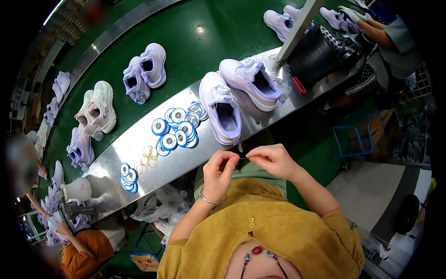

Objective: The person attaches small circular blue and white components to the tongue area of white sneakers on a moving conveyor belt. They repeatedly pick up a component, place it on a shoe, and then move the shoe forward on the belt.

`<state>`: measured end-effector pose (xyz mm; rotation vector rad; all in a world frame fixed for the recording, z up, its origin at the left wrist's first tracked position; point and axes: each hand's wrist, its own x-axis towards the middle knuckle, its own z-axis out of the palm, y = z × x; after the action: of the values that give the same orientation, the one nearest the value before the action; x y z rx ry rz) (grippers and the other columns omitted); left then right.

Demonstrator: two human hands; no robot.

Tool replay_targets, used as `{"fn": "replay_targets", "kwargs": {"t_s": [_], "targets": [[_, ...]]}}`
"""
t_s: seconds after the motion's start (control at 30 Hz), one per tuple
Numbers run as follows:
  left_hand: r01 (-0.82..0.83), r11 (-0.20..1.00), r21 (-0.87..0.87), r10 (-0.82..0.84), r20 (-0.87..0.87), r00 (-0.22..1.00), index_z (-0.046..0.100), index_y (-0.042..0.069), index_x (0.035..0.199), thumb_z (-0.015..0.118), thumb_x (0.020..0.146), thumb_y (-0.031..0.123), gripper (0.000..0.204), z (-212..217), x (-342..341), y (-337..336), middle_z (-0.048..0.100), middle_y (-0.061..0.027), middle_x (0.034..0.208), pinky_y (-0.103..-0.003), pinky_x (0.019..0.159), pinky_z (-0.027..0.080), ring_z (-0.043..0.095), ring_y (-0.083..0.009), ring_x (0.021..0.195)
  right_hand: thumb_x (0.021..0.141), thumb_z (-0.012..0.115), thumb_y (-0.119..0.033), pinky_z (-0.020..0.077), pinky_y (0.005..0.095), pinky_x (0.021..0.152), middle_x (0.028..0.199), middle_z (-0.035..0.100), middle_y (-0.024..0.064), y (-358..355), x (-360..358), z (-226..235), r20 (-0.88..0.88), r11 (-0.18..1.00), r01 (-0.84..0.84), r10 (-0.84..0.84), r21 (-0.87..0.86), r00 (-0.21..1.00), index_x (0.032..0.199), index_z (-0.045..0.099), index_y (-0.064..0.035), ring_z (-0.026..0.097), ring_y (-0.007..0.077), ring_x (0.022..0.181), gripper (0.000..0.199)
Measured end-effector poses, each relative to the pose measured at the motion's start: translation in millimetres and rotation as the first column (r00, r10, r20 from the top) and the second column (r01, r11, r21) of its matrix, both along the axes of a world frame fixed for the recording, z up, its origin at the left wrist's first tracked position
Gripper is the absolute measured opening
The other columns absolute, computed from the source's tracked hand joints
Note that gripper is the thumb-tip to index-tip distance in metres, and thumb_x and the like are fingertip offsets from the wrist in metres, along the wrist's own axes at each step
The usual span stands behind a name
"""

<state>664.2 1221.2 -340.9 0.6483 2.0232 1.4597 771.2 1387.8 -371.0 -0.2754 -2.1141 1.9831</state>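
The thin strand point(243, 158) spans the gap between my left hand point(217, 173) and right hand point(277, 161), just off the table's point(132, 145) near edge, close to a lilac shoe point(213, 84). A clear plastic bag point(159, 205) shows beyond that edge, its contents unclear to me. With both arms bent, my fingers point(264, 153) pinch the strand, tips near each other.

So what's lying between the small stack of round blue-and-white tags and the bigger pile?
Thin yellow loops on the metal ledge, in the head view.

Head-worn fisheye looks down from close above left grip point(217, 174) and right grip point(275, 160)
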Motion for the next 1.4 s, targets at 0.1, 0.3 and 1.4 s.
{"fn": "replay_targets", "kwargs": {"t_s": [0.1,0.3,1.4], "targets": [[-0.150,0.985,0.084,0.158,-0.085,0.984,0.061,-0.001,0.098,0.061,0.091,0.006,0.010,-9.7,-3.0,12.3,0.061,-0.0041,0.088,-0.022,0.066,0.046,0.057,-0.0083,0.072,0.085,0.065,-0.005,0.0431,0.0213,0.056,0.072,0.065,0.0044,12.6,3.5,-4.4,0.107,0.993,0.112,-0.108,-0.035,0.988,0.091,0.066,0.0011,0.056,0.0061,0.062,0.009],[-0.150,0.985,0.090,0.142,0.092,0.986,0.058,-0.002,0.104,0.060,0.092,0.007,0.015,-23.2,-4.2,23.2,0.064,-0.0067,0.094,-0.024,0.071,0.051,0.062,-0.0115,0.082,0.086,0.065,-0.006,0.0423,0.0197,0.058,0.069,0.062,0.0015,27.8,-0.4,-12.2,0.132,0.981,0.191,-0.183,-0.046,0.974,0.090,0.063,0.0021,0.054,0.0040,0.064,0.009],[-0.181,0.977,0.109,0.158,0.191,0.969,0.062,-0.001,0.096,0.064,0.090,0.007,0.010,-15.0,-17.6,33.6,0.063,-0.0027,0.082,-0.020,0.058,0.045,0.057,-0.0073,0.071,0.090,0.060,-0.009,0.0456,0.0254,0.061,0.077,0.064,0.0062,35.4,-25.3,-11.7,0.159,1.000,-0.014,0.013,0.002,0.987,0.093,0.062,0.0017,0.058,0.0104,0.068,0.011]]}}
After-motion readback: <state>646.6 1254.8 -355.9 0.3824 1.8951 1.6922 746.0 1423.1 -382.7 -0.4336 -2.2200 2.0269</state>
